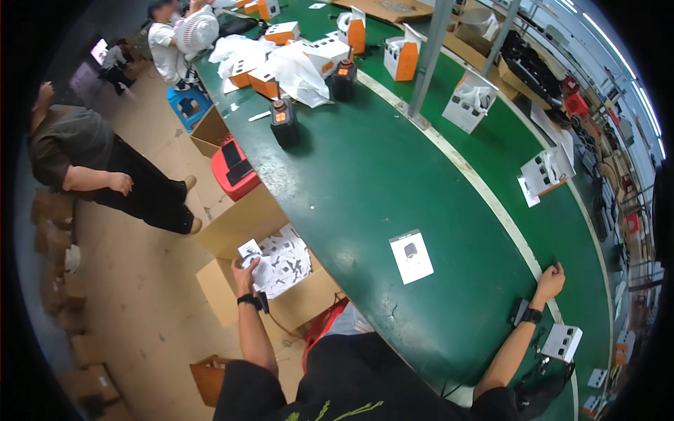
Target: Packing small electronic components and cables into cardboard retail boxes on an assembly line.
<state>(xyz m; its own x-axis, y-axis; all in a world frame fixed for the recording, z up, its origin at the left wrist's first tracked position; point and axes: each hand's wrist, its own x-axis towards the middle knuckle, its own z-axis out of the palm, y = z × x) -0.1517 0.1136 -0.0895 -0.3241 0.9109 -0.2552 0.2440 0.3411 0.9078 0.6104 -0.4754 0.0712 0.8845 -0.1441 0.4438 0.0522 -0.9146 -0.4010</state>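
My left hand (243,274) is closed around a small white printed leaflet (249,249) with dark marks. It is over an open cardboard box (246,217) beside the table, filled with a heap of similar white leaflets (284,263). On the green table lies a single white leaflet (412,258) with a picture of a dark device. Far to the right, my right hand (550,284) rests over the pale strip along the table, its fingers pinched at a small dark thing too small to name.
Two black handheld devices (283,123) with antennas stand toward the table's far left. White-and-orange boxes (402,57) and plastic bags (298,74) lie beyond them. A metal post (430,59) rises from the table. A person (91,154) stands at left near a red stool (235,168).
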